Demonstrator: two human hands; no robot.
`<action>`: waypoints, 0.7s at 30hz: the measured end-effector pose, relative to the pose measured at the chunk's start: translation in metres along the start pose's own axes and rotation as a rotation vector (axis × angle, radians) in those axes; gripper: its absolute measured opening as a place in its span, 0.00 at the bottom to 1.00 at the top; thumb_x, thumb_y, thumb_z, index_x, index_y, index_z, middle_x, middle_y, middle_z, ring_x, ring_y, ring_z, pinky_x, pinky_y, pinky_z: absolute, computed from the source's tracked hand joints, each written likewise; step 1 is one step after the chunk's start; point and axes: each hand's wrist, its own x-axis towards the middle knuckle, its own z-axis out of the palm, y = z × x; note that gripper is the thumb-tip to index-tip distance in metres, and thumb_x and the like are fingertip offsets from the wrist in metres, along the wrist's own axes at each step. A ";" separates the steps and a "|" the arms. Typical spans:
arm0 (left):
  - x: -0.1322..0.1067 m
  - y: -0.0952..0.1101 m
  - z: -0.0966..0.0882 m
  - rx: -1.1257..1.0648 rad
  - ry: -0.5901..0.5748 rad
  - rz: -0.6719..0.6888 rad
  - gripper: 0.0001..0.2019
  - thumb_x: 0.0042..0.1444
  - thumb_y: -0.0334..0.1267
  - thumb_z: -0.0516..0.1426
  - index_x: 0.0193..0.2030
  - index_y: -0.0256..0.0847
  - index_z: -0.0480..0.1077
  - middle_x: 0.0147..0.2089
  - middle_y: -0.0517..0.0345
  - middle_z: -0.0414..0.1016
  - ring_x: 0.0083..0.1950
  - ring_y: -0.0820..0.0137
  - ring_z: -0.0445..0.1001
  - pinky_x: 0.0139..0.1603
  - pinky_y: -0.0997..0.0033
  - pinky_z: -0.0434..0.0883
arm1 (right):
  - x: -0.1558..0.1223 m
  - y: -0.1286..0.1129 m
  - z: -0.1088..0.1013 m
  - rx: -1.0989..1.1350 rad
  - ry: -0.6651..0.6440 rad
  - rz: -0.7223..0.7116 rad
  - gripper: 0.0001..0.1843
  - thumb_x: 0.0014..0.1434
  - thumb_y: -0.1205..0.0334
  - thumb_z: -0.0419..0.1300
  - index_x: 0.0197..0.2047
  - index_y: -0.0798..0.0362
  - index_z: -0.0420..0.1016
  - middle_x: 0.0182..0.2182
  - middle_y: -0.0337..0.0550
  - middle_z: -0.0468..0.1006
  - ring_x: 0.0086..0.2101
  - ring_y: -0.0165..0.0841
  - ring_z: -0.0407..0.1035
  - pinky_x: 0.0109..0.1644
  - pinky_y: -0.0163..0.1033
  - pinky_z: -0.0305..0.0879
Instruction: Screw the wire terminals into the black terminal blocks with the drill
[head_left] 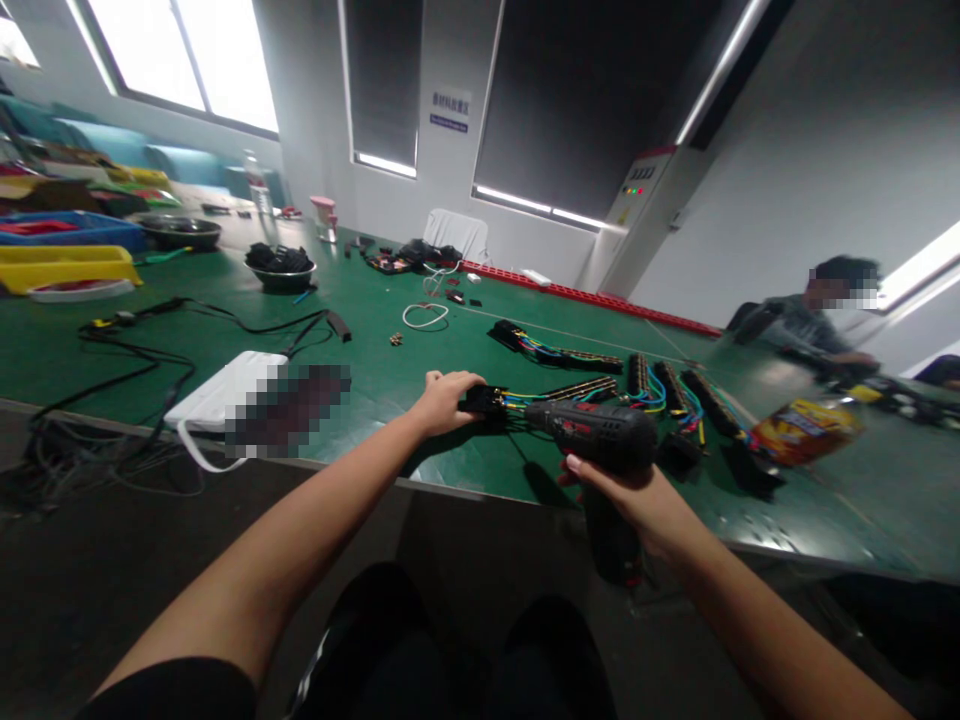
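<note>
My right hand (626,495) is wrapped round the grip of a black cordless screwdriver (600,432), held level with its nose pointing left. Its tip meets the right side of a black connector housing (486,400), though I cannot make out the exact contact. Closed on the left part of that housing is my left hand (448,402), resting just above the green table. Coloured wires run from the housing to a strip with brass contacts (581,390). Similar wired strips lie behind and to the right, among them one with a black end (555,350).
A small pile of brass parts (396,340) lies left of centre. Farther left are a white power box (225,390), black cables (150,345) and a metal bowl of black parts (280,268). An orange snack bag (806,430) lies right. Another person (795,315) sits at the far right.
</note>
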 end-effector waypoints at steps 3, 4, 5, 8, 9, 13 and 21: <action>0.000 0.001 0.000 -0.001 0.003 -0.002 0.24 0.51 0.50 0.62 0.54 0.47 0.68 0.55 0.53 0.76 0.55 0.55 0.71 0.51 0.58 0.54 | -0.001 0.000 0.001 -0.013 0.000 0.004 0.26 0.42 0.44 0.73 0.38 0.54 0.79 0.30 0.49 0.84 0.33 0.43 0.77 0.35 0.44 0.71; 0.000 0.001 0.000 0.000 0.001 -0.003 0.24 0.51 0.50 0.62 0.54 0.47 0.68 0.55 0.53 0.76 0.55 0.55 0.71 0.51 0.58 0.54 | -0.002 -0.001 0.002 -0.014 0.005 0.000 0.25 0.42 0.44 0.73 0.38 0.54 0.80 0.31 0.49 0.84 0.33 0.43 0.77 0.36 0.44 0.71; 0.000 0.001 0.000 0.001 0.001 -0.004 0.25 0.51 0.50 0.62 0.54 0.47 0.69 0.55 0.53 0.76 0.55 0.55 0.71 0.51 0.58 0.54 | -0.003 -0.002 0.002 -0.014 0.011 -0.002 0.25 0.42 0.44 0.73 0.37 0.54 0.80 0.31 0.49 0.84 0.34 0.44 0.77 0.36 0.44 0.72; 0.000 0.001 0.000 0.003 0.004 0.004 0.24 0.50 0.51 0.62 0.54 0.47 0.69 0.54 0.53 0.76 0.54 0.55 0.72 0.50 0.58 0.54 | -0.005 -0.005 0.003 -0.025 0.016 0.001 0.25 0.41 0.44 0.73 0.35 0.53 0.80 0.31 0.49 0.84 0.36 0.46 0.78 0.38 0.45 0.73; 0.001 0.001 0.000 0.005 0.007 0.004 0.24 0.50 0.51 0.62 0.53 0.47 0.69 0.53 0.54 0.77 0.54 0.55 0.72 0.50 0.58 0.54 | -0.005 -0.005 0.003 -0.038 0.015 0.001 0.25 0.41 0.43 0.73 0.35 0.53 0.80 0.31 0.50 0.84 0.37 0.46 0.78 0.39 0.46 0.73; 0.001 0.002 0.000 0.012 0.007 -0.005 0.24 0.50 0.52 0.62 0.53 0.47 0.69 0.53 0.53 0.77 0.54 0.55 0.72 0.50 0.58 0.54 | -0.004 -0.002 0.002 -0.083 0.012 -0.041 0.25 0.42 0.42 0.72 0.37 0.53 0.80 0.32 0.50 0.85 0.39 0.48 0.78 0.44 0.50 0.73; 0.001 0.002 0.000 0.002 0.018 0.008 0.25 0.49 0.53 0.63 0.52 0.46 0.70 0.52 0.53 0.77 0.53 0.56 0.72 0.49 0.59 0.53 | -0.006 -0.003 0.002 -0.108 0.001 -0.042 0.23 0.42 0.42 0.72 0.34 0.53 0.81 0.35 0.51 0.85 0.43 0.50 0.77 0.49 0.51 0.72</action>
